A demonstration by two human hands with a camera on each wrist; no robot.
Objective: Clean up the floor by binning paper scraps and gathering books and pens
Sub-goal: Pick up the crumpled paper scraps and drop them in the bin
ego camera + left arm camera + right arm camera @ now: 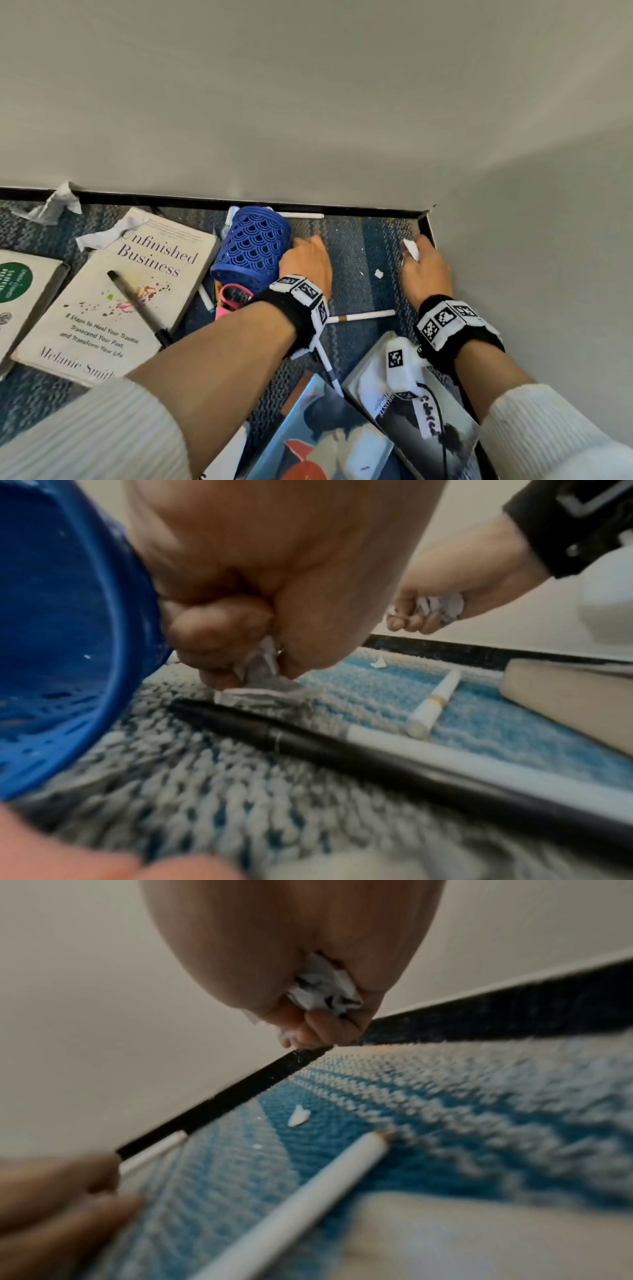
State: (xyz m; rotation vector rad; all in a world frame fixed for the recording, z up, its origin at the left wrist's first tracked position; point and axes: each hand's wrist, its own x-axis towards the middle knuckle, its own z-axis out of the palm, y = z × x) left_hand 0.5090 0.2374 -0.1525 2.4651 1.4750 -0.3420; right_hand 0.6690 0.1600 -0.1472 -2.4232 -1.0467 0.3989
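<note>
From the head view, a blue-and-grey woven carpet (356, 246) met a plain off-white wall (308, 102) at a black skirting strip, where the blue perforated plastic pen basket (251, 251) lay tipped, mouth toward seven o'clock. In the left wrist view, the left hand (246, 588) curled tightly round crumpled white paper scraps (260, 674) just beside the basket, above a black pen (342, 753) running ten to four o'clock. In the right wrist view, the right hand (291, 947) clenched a wad of white paper bits (322, 991) in the corner, with a white pencil (308, 1191) pointing toward one o'clock.

The head camera looks steeply down and forward at the carpet (356, 260) and wall corner, both wrists below it. The left wrist camera sits low beside the basket (61, 631), facing along the left hand (260, 569) towards the right hand (455, 588). The right wrist camera faces the corner, close under its palm. All three views share the white pen (363, 315).
</note>
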